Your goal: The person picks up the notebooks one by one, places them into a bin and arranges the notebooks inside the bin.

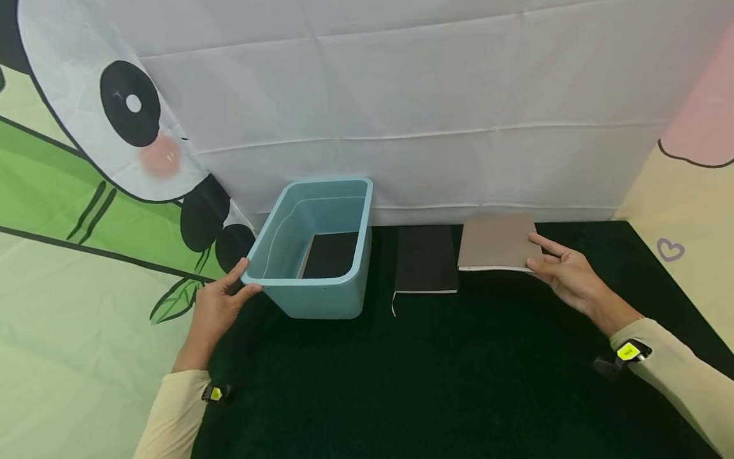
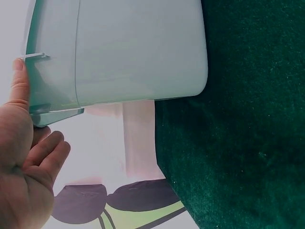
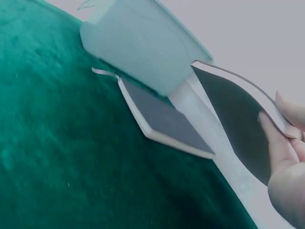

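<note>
Dark green table (image 1: 459, 382), printed panda backdrop (image 1: 115, 127) behind. Blue bin (image 1: 312, 255) held at near-left corner by left hand (image 1: 215, 309): grip pinching rim, thumb on top, fingers underneath. Dark notebook (image 1: 331, 254) inside bin, beyond that grip. Black notebook (image 1: 425, 260) flat on table between the two grips. Tan notebook (image 1: 496, 242) lifted off table, right edge pinched in right hand (image 1: 564, 271), thumb above, fingers below.

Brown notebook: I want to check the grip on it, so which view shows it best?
The head view: the whole brown notebook shows, its right edge pinched by the right hand. The right wrist view shows only its bent underside at the fingertips. The left wrist view misses it.
</note>
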The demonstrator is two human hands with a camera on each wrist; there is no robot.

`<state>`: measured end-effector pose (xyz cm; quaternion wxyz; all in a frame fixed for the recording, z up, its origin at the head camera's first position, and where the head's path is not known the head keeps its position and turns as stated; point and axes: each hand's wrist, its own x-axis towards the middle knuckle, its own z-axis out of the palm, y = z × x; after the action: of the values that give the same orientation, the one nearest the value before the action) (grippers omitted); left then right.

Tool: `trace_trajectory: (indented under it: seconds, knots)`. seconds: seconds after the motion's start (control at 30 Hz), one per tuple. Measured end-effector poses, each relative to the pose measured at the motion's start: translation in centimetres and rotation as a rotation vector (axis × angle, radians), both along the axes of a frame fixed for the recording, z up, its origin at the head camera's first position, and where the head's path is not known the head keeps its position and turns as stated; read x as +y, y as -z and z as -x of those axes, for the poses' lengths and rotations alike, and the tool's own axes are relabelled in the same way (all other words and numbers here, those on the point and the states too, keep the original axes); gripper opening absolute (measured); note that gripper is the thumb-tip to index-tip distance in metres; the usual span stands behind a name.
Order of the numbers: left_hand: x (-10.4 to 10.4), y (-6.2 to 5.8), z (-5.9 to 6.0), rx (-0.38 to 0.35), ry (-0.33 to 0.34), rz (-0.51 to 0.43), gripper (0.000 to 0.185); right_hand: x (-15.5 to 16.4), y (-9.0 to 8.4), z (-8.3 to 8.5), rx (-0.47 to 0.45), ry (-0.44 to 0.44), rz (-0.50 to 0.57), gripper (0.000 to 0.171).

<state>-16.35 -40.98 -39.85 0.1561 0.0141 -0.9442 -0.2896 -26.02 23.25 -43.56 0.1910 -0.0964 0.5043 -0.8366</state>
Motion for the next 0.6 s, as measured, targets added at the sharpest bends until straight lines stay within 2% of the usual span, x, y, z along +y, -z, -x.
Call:
trace_trajectory:
  seconds: [0.1, 0.4, 0.6]
  knots:
    - [0.1, 0.0, 0.0, -0.007, -0.007, -0.006, 0.068, -0.4, -0.8, -0.1, 0.008, -0.011, 0.033, 0.08]
    - [0.1, -0.1, 0.3, 0.02, -0.001, 0.036, 0.067, -2.4, -3.4, -0.4, 0.047, -0.015, 0.018, 0.08]
    - [0.0, -0.2, 0.1, 0.01, 0.001, 0.032, 0.068, -4.2, -5.5, -0.4, 0.059, -0.015, 0.032, 0.08]
